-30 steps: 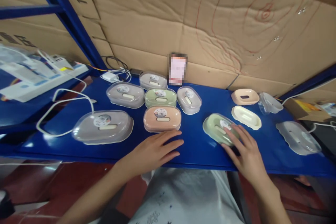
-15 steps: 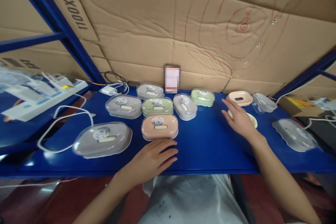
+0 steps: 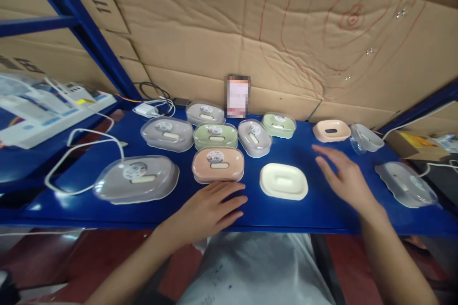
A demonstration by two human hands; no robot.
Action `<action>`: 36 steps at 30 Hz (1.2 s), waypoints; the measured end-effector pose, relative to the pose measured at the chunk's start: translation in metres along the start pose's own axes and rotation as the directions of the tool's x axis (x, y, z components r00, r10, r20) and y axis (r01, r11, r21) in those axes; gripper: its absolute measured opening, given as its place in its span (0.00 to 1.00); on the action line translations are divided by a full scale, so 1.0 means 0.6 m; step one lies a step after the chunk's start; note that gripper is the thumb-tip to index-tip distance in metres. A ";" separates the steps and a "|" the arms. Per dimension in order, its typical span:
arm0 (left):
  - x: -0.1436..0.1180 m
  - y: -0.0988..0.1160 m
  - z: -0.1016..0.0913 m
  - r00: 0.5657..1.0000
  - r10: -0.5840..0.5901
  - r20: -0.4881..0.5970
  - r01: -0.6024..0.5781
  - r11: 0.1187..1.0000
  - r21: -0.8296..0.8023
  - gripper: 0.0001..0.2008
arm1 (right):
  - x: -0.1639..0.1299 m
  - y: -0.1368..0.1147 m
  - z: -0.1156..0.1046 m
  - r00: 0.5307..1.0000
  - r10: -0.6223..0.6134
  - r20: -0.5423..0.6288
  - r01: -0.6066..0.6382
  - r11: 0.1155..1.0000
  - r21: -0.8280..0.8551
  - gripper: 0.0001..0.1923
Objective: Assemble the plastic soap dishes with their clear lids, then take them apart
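Note:
My left hand (image 3: 213,207) rests with fingers stretched out at the front edge of a peach soap dish (image 3: 204,170) under a clear lid. My right hand (image 3: 345,178) hovers over the table on the right, fingers apart and nothing in them. Between the hands lies a cream oval tray (image 3: 268,186) with a raised middle, apart from both. Beyond my right hand sit an uncovered peach dish (image 3: 331,138) with a dark slot and a clear lid (image 3: 368,137). Behind the covered peach dish stands a green soap dish (image 3: 203,143) under its lid.
Several lidded grey and green soap dishes stand around, including a grey one (image 3: 107,188) at front left and another (image 3: 406,183) at far right. A phone (image 3: 238,97) leans on the cardboard wall (image 3: 179,19). White cables and a power strip (image 3: 53,119) lie left.
The cream tray, earlier half hidden under my right hand, now lies further left and nearer the front. My right hand has drawn away to the right; my left hand has barely moved.

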State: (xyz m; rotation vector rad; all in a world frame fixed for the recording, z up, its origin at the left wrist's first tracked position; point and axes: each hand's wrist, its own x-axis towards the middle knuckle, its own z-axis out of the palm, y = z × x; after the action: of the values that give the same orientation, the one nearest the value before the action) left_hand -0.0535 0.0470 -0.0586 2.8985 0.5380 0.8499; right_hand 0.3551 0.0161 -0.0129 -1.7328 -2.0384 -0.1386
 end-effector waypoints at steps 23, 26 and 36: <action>0.005 0.004 -0.003 0.999 0.010 0.032 -0.011 1.000 0.018 0.12 | -0.078 -0.019 0.030 0.983 -0.183 0.030 0.185 0.982 -0.042 0.23; 0.008 0.004 -0.004 1.000 0.015 0.015 -0.016 0.999 0.032 0.10 | -0.110 -0.018 0.032 0.993 -0.114 -0.009 0.115 0.992 0.053 0.18; -0.003 0.001 0.000 0.999 -0.021 -0.034 0.023 0.999 0.049 0.16 | -0.106 -0.174 0.070 0.936 -0.348 -0.048 0.348 0.899 0.266 0.25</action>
State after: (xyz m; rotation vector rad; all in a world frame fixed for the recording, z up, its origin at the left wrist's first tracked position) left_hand -0.0547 0.0459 -0.0592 2.9212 0.6013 0.8963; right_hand 0.2503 -0.0478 -0.0535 -1.1952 -2.2328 0.0296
